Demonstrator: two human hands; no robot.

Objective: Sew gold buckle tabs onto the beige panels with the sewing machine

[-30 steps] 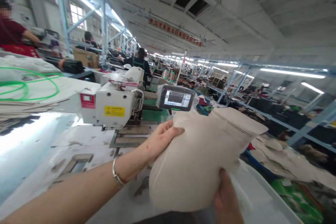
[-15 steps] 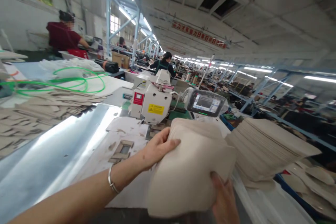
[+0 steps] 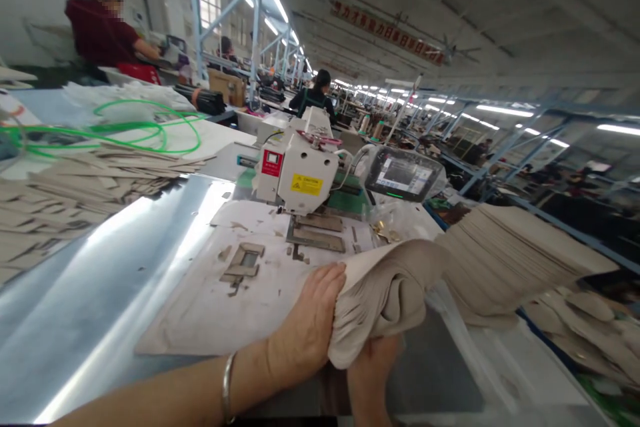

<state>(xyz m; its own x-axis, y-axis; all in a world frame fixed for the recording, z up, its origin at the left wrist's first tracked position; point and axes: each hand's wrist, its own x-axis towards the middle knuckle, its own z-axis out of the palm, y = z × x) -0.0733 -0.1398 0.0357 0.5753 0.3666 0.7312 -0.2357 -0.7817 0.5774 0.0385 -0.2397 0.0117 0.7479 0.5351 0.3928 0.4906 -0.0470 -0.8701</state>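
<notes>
A thick stack of beige fabric pieces [image 3: 385,293] is bent over into a curl in front of me, its layered edges facing left. My left hand [image 3: 315,313], with a silver bangle at the wrist, is closed against the stack's left edges. From below, my right hand [image 3: 375,360] grips the same stack; its fingers are partly hidden under the fabric. Behind the stack stands a white sewing machine [image 3: 305,173] with a metal clamp frame [image 3: 317,232] at its base. White sheets [image 3: 200,307] with a small rectangular frame [image 3: 243,260] lie left of my hands.
A control screen [image 3: 403,173] stands right of the machine. More stacked beige pieces [image 3: 515,260] rise at the right, beside a bin of loose pieces [image 3: 580,327]. Strewn beige pieces [image 3: 75,200] and green tubing [image 3: 150,137] lie left. Co-workers [image 3: 103,27] sit farther back.
The stack, flatter and upright before, is now curled over. My left hand has moved down onto its edges, and my right hand has gone left beneath it. The view has shifted slightly.
</notes>
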